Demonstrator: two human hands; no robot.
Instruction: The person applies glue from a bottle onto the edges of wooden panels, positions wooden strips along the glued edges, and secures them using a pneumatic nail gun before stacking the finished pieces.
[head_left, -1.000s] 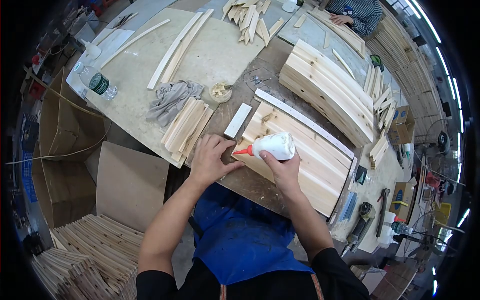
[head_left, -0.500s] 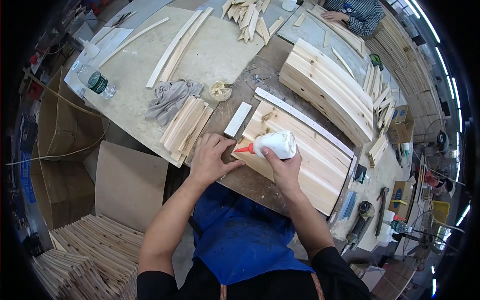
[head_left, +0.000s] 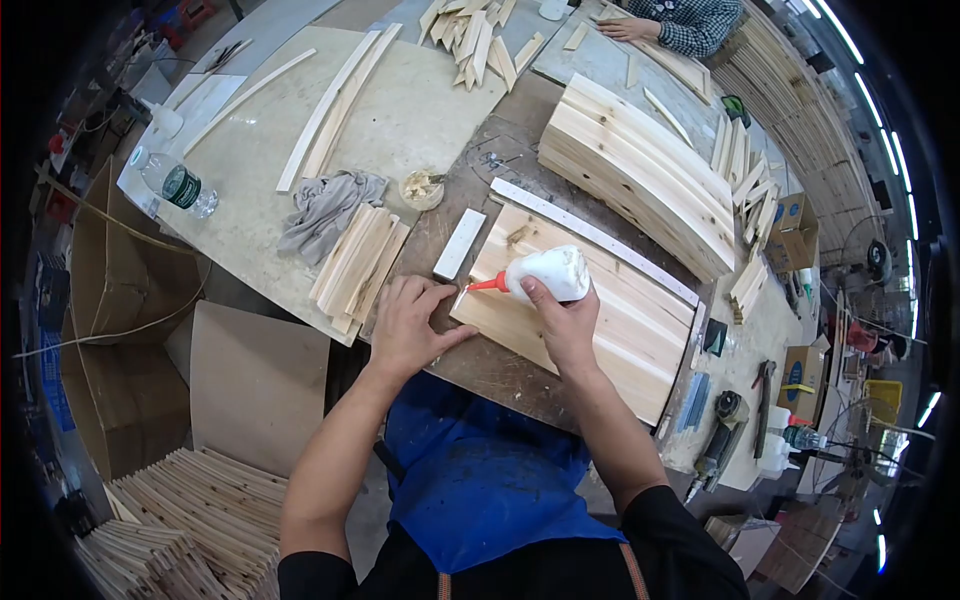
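Note:
My right hand (head_left: pixel 568 325) is wrapped round a white glue bottle (head_left: pixel 550 273), tilted so its red nozzle points left at the near-left end of a flat wooden panel (head_left: pixel 600 320). A thin wet-looking line shows on that end below the nozzle tip. My left hand (head_left: pixel 410 325) rests at the panel's left corner, thumb and fingers apart, with nothing held between them. A white strip (head_left: pixel 595 240) lies along the panel's far edge. Just beyond my left hand is a short white block (head_left: pixel 460 244).
Stacked boards (head_left: pixel 640 170) stand behind the panel. Wood strips (head_left: pixel 360 265), a grey cloth (head_left: pixel 330 210), a small tub (head_left: pixel 421 189) and a water bottle (head_left: pixel 175 185) lie left. A power tool (head_left: pixel 722 440) is at right. A co-worker's hand (head_left: pixel 628 29) rests at the far table.
The view has shifted slightly, so the table contents appear lower left. The nozzle has moved from the panel's corner a little up along its left end, and a wet line now shows there.

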